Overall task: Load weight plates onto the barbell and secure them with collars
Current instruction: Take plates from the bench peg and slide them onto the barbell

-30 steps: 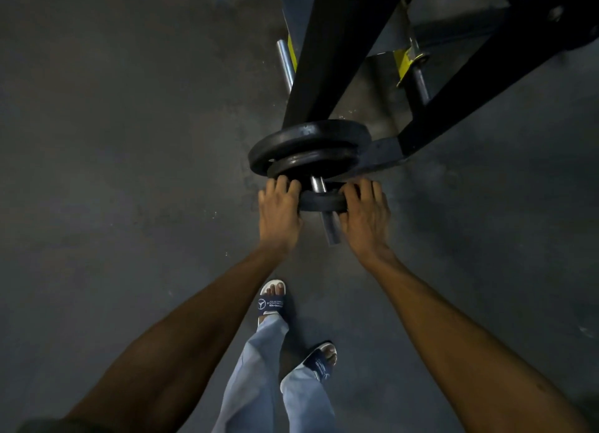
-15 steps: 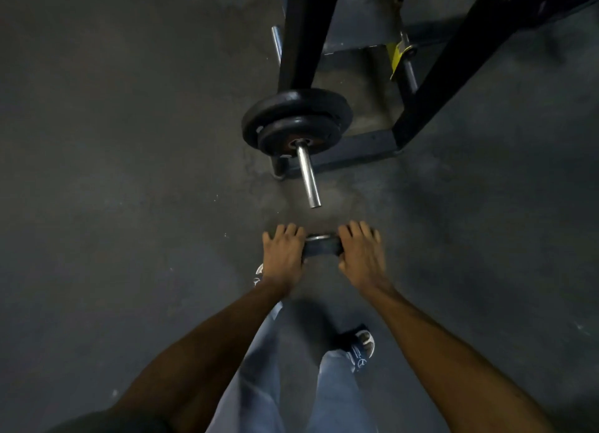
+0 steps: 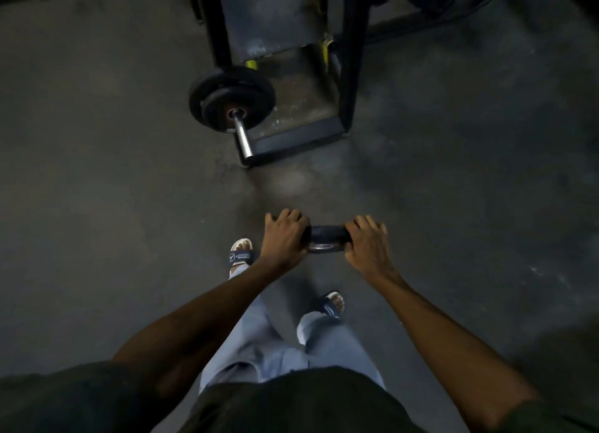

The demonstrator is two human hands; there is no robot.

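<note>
Left hand: the left hand (image 3: 283, 236) is gripping the left edge of a small round black weight plate (image 3: 325, 238), with the fingers curled over its rim.
Right hand: the right hand (image 3: 366, 243) is gripping the right edge of the same plate, fingers wrapped over the top.
Held plate: the small round black weight plate is hanging in the air between the two hands, above the floor and well apart from the bar end; a metal ring is showing at its centre hole.
Barbell: the silver steel barbell sleeve (image 3: 243, 137) is pointing toward the person, with its bare end sticking out past two black round weight plates (image 3: 231, 97) that are sitting on it, a larger one behind a smaller one.
Rack: a black metal rack frame (image 3: 351, 59) with yellow marks is standing behind and to the right of the loaded plates.
Floor: the dark grey concrete floor (image 3: 97, 189) is lying under everything; the person's feet in dark slide sandals (image 3: 240, 257) are standing on it below the hands.
</note>
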